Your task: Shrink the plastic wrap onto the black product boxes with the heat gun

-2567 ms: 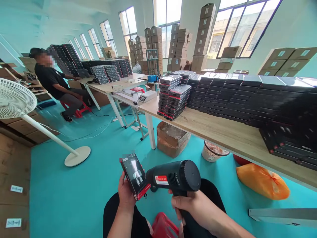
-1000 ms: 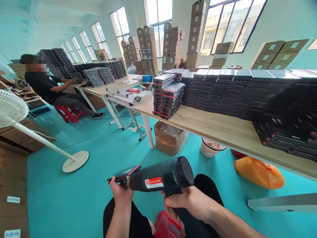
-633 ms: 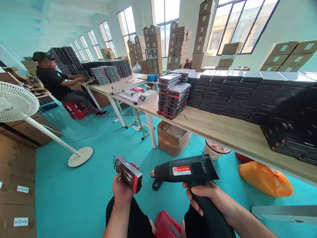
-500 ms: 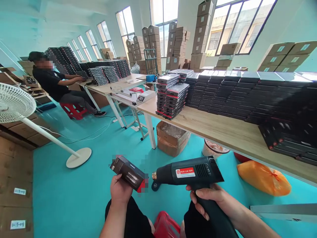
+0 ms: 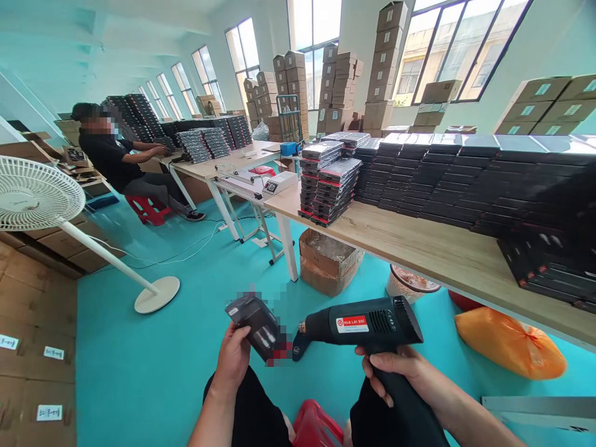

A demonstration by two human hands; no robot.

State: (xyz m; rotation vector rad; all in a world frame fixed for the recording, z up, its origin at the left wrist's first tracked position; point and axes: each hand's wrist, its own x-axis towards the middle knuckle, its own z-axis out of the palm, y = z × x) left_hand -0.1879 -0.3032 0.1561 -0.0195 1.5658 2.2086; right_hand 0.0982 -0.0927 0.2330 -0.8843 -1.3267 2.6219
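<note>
Black, a pistol-shaped heat gun [image 5: 361,323] fills the right hand's [image 5: 395,369] grip, left of which the left hand [image 5: 234,357] grasps a dark rectangular box [image 5: 256,326].

Plain black cloth [image 5: 254,413] covers both thighs, below the left hand [image 5: 234,357] and below the right hand [image 5: 391,372]. Bare forearms [image 5: 215,410] run back from the five-fingered hands.

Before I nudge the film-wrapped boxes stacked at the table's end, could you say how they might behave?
The film-wrapped boxes would probably slide on one another: their wrapping looks glossy. They might topple, being piled in uneven columns near the edge of the table. Rolling seems unlikely, given their flat sides.
</note>
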